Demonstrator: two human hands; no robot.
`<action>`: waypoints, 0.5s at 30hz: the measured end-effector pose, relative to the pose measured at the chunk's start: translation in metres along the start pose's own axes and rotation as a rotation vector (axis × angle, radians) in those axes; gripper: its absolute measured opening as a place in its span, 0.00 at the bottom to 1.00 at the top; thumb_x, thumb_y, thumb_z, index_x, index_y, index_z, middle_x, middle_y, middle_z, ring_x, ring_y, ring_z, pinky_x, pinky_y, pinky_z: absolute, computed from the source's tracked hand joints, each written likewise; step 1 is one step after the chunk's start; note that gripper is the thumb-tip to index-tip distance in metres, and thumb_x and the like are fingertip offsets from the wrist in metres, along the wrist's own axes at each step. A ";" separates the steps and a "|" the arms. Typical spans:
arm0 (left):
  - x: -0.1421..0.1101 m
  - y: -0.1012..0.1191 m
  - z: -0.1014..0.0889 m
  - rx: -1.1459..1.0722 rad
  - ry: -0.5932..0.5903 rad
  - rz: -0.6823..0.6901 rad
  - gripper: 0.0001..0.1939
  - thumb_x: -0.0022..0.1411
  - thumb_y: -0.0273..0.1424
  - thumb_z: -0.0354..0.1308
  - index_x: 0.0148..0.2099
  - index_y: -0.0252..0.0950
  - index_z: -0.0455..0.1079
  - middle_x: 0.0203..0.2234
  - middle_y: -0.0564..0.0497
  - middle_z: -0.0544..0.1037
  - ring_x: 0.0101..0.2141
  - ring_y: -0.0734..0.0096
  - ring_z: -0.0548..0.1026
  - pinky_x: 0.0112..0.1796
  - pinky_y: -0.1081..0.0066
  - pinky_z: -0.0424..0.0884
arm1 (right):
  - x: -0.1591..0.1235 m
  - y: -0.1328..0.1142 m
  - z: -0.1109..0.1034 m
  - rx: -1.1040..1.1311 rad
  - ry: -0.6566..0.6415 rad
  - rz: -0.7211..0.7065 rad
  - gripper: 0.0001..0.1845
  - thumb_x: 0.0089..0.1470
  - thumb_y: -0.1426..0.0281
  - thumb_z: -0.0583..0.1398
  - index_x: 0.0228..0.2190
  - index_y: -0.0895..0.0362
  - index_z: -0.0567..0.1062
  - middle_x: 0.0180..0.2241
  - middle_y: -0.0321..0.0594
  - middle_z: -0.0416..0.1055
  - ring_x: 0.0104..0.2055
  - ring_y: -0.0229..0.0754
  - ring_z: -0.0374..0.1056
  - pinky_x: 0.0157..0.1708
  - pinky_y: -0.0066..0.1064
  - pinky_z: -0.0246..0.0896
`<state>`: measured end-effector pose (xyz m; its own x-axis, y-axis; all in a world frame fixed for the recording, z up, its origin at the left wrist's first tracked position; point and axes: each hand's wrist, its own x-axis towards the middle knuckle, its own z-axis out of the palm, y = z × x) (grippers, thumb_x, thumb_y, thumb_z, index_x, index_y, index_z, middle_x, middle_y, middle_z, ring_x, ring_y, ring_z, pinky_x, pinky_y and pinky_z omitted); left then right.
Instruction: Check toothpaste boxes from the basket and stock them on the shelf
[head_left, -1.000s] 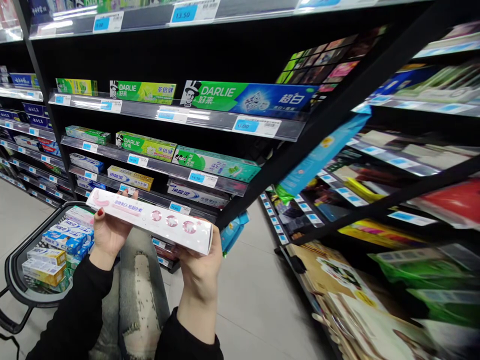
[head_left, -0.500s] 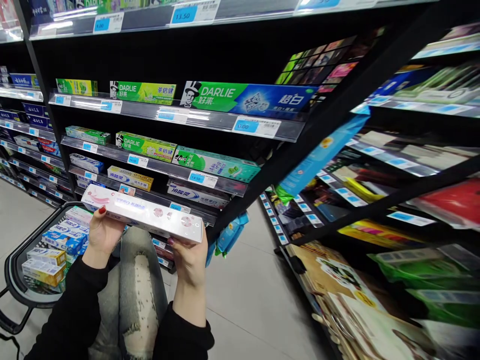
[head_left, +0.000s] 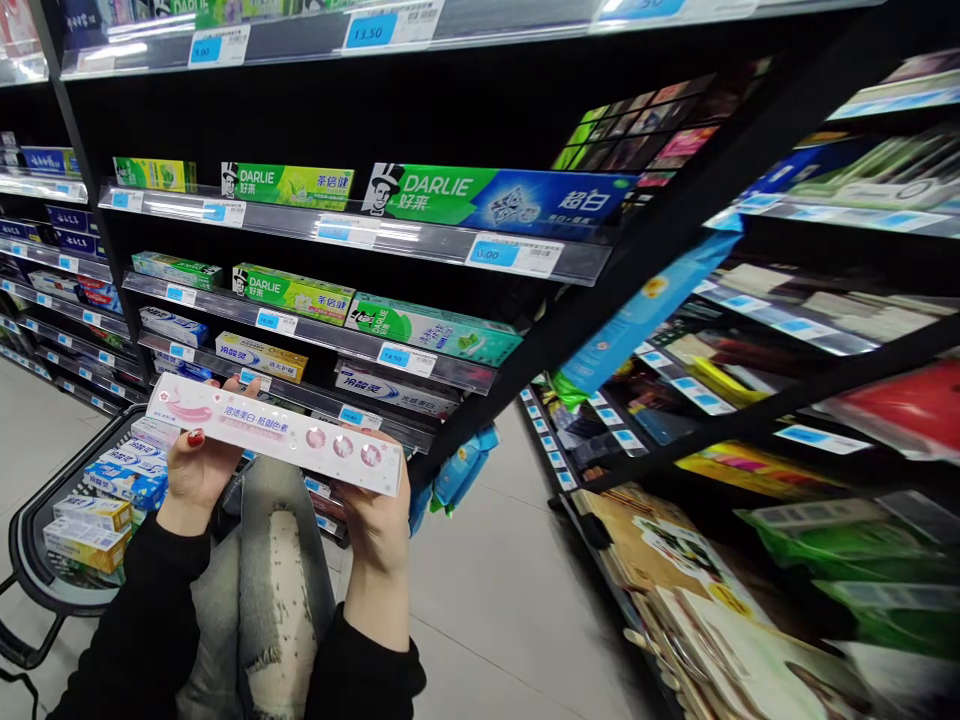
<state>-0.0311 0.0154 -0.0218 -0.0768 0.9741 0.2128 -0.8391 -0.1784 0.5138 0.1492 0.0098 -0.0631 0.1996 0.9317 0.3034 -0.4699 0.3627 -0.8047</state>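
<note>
A long white toothpaste box [head_left: 277, 432] with pink pictures and lettering spans both hands, one broad side turned up toward me. My left hand [head_left: 202, 470] grips its left end, with a red-nailed thumb on the near edge and fingertips showing behind the far edge. At the other end my right hand [head_left: 379, 510] is closed around the box from below and behind; most of its fingers are hidden. The box hangs above my knees, in front of the lower shelves, tilted down slightly to the right.
Toothpaste boxes [head_left: 285, 185] stand along black shelves ahead, with price tags [head_left: 514, 255] on the edges. At lower left, a black-rimmed basket [head_left: 30, 540] holds several boxes. Blue packages [head_left: 637, 320] hang at the shelf's right end. Across the tiled floor [head_left: 495, 600] stands another stocked rack.
Both hands have rolled the toothpaste box, so its printed pink side now faces me more squarely. Its left end has shifted slightly left. The left fingertips now show over the far edge.
</note>
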 end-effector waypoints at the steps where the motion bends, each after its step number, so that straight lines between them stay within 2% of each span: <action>1: 0.000 0.000 -0.001 -0.002 -0.014 0.008 0.29 0.38 0.36 0.70 0.47 0.45 0.74 0.55 0.50 0.75 0.65 0.43 0.55 0.63 0.47 0.52 | 0.000 0.000 0.000 -0.006 -0.004 -0.010 0.33 0.29 0.68 0.76 0.41 0.51 0.73 0.45 0.41 0.76 0.47 0.47 0.72 0.45 0.37 0.66; 6: -0.001 -0.001 -0.004 -0.021 -0.072 0.050 0.28 0.38 0.37 0.71 0.46 0.48 0.74 0.55 0.52 0.74 0.65 0.43 0.55 0.64 0.44 0.49 | -0.001 -0.003 0.000 -0.041 -0.032 -0.092 0.33 0.30 0.63 0.76 0.41 0.51 0.73 0.45 0.44 0.76 0.49 0.48 0.71 0.48 0.39 0.65; 12: 0.000 -0.004 -0.002 -0.051 -0.065 0.067 0.31 0.37 0.40 0.71 0.48 0.48 0.73 0.54 0.51 0.75 0.65 0.43 0.54 0.64 0.42 0.46 | -0.001 -0.012 0.004 -0.135 -0.051 -0.186 0.32 0.31 0.58 0.75 0.39 0.52 0.73 0.44 0.44 0.76 0.48 0.51 0.72 0.48 0.42 0.66; 15: 0.001 -0.006 -0.003 -0.060 -0.070 0.068 0.31 0.37 0.42 0.71 0.47 0.48 0.72 0.53 0.51 0.75 0.66 0.45 0.53 0.64 0.43 0.46 | -0.003 -0.018 0.007 -0.164 -0.043 -0.228 0.29 0.32 0.59 0.75 0.38 0.51 0.73 0.42 0.43 0.76 0.47 0.50 0.72 0.48 0.43 0.66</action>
<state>-0.0278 0.0173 -0.0267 -0.0983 0.9476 0.3040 -0.8643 -0.2327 0.4459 0.1508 0.0004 -0.0460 0.2457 0.8275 0.5048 -0.2710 0.5586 -0.7839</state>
